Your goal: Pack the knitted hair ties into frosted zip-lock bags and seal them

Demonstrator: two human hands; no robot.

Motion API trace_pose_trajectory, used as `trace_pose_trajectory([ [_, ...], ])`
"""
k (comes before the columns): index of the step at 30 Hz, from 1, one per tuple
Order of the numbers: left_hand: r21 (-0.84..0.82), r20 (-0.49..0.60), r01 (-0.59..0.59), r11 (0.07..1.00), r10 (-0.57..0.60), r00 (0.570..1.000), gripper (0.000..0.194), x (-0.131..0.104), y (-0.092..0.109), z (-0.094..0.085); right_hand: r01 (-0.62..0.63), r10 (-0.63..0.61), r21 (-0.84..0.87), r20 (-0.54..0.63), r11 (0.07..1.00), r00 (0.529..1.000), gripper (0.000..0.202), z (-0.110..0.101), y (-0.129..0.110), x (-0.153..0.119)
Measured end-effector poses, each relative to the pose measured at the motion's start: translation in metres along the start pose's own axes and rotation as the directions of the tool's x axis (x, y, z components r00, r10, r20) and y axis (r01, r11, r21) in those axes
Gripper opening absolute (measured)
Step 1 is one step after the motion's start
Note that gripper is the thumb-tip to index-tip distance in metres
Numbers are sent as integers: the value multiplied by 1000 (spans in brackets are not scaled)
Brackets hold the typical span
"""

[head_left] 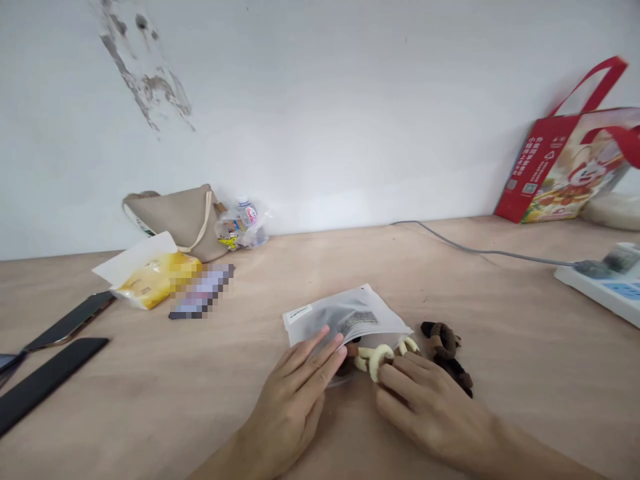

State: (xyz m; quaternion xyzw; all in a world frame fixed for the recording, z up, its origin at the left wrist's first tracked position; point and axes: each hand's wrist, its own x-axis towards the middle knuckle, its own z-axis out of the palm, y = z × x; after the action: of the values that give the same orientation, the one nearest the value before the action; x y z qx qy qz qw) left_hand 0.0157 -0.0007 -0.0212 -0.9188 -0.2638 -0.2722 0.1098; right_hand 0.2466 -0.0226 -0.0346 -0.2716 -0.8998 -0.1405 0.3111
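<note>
A frosted plastic pouch (pixel 345 315) with printed text lies on the table in front of me, dark items showing through it. My left hand (pixel 300 390) rests on its near edge with the fingers stretched out. My right hand (pixel 430 400) has curled fingers closed on a cream hair tie (pixel 381 362) at the pouch's right end. Another cream loop (pixel 409 345) shows just behind the right fingers. Brown and black hair ties (pixel 443 341) lie on the table to the right of the pouch, partly behind my right hand.
At the left are a yellow packet (pixel 155 277), a phone (pixel 203 292), dark flat objects (pixel 50 380) and a beige bag (pixel 180 217) by the wall. A red gift bag (pixel 555 167) stands back right, near a white power strip (pixel 607 287) with a grey cable (pixel 470 250).
</note>
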Motion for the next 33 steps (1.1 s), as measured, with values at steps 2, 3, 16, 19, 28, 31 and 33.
trace_pose_trajectory([
  [2,-16,4,21,1000,-21,1000,59,1,2,0,1,-1,1,-5,1000,1000,33,11,2,9],
  [3,-17,8,31,999,-31,999,60,1,2,0,1,-1,7,-5,1000,1000,28,16,3,13],
  [16,-148,-67,167,975,-178,982,59,-2,-2,2,-96,99,68,-38,993,994,16,36,6,32],
  [19,-181,-66,183,966,-198,978,58,-3,-2,1,-62,67,88,-55,994,996,24,21,-1,21],
  [28,-257,-97,174,951,-205,974,59,-4,2,2,-426,417,-76,-105,902,903,13,-17,14,-51],
  [31,-260,-106,196,945,-229,967,59,-3,3,3,-572,569,-188,-77,798,819,26,-19,29,-68],
  [33,-260,-122,215,942,-252,960,59,-3,3,2,-568,568,-179,-55,803,821,23,-17,33,-72],
])
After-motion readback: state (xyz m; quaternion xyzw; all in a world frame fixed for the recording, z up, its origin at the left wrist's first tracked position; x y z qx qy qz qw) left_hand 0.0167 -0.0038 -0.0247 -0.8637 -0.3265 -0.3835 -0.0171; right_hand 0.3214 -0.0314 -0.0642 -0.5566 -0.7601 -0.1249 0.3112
